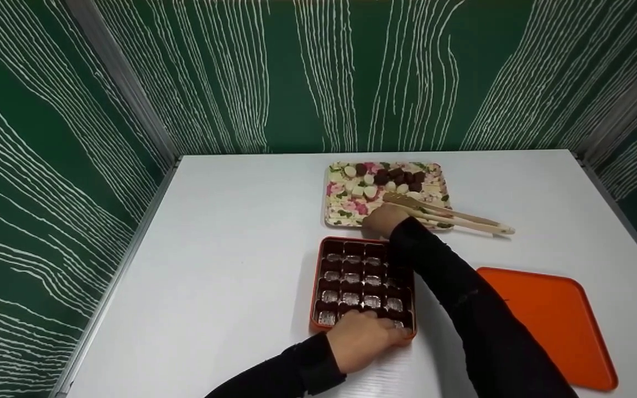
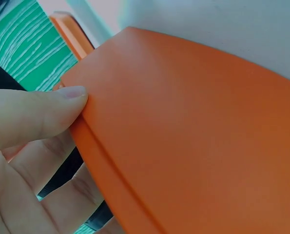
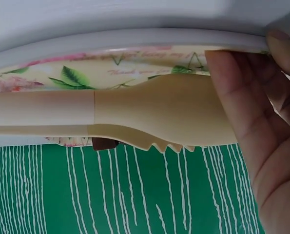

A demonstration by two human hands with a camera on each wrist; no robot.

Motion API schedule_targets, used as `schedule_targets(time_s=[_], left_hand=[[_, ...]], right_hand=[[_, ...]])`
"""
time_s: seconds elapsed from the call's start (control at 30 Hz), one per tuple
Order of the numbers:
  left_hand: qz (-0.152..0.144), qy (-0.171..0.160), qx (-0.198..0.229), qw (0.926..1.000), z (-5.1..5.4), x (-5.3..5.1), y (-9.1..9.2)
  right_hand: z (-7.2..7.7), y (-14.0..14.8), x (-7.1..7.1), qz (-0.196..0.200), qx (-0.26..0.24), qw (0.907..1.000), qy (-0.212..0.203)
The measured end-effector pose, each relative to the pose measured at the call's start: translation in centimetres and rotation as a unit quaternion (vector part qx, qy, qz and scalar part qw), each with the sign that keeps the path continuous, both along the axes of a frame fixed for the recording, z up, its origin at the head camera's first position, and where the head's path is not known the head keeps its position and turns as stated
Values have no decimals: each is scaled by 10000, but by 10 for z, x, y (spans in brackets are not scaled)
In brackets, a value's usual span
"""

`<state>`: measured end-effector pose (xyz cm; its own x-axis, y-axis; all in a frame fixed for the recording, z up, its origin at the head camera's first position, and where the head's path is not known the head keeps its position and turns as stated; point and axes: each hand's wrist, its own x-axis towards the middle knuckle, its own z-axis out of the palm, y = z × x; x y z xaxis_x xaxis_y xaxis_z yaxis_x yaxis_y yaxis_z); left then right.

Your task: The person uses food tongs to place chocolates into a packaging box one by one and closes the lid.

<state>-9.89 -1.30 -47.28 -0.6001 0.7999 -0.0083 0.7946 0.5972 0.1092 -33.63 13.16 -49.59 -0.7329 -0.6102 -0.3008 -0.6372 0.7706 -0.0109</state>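
My left hand (image 1: 364,338) grips the square orange box (image 1: 318,326), uncovered but seemingly unfilled, while my right hand (image 1: 383,219) pinches the rectangular floral tray (image 1: 343,211) beyond, its small brown and white pieces (image 1: 397,176) remaining.

The white flat tabletop (image 1: 230,249) offered a wide passage left of the orange-rimmed square box with brown compartments (image 1: 350,277). Only a narrow gap separated the box from the flower-patterned rectangular tray (image 1: 346,205); the right hand (image 1: 383,220) obstructed its right portion. The black fabric right sleeve (image 1: 457,282) barred direct crossing to the flat orange rimmed panel (image 1: 545,320). Light beige tongs (image 1: 470,223) overhung the tray's right edge, impeding approach there. The left hand (image 1: 360,340) blocked the box's near edge.
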Motion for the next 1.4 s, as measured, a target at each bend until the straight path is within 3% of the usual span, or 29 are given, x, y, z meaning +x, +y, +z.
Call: schedule_targets(time_s=[0.27,0.47,0.63,0.8,0.97,1.1,1.2,1.27,1.4], left_hand=[[-54,179,3,9998,0,3,3],[-67,385,-159,9991,-1,5,6],[-58,303,-208,9993,-1,5,9],[0,212,-177,9996,-1,6,10],[-26,133,-35,9999,1,5,9],[0,471,225,9986,6,2,-1],[253,818,664,9941,13,-6,-17],[581,894,1037,9889,17,-13,-31],[1455,371,1856,9711,19,-25,-65]], right_hand=[[5,-2,7,11,-27,9998,-174],[13,9,11,543,-44,9971,541],[25,24,14,307,-961,9914,832],[42,41,24,92,-2108,9716,1072],[54,63,36,-86,-2767,9469,1637],[60,86,45,-442,-3189,9230,2107],[59,104,50,-693,-3361,9091,2361],[57,116,53,-858,-3359,9058,2437],[51,137,56,-1199,-3186,9144,2192]])
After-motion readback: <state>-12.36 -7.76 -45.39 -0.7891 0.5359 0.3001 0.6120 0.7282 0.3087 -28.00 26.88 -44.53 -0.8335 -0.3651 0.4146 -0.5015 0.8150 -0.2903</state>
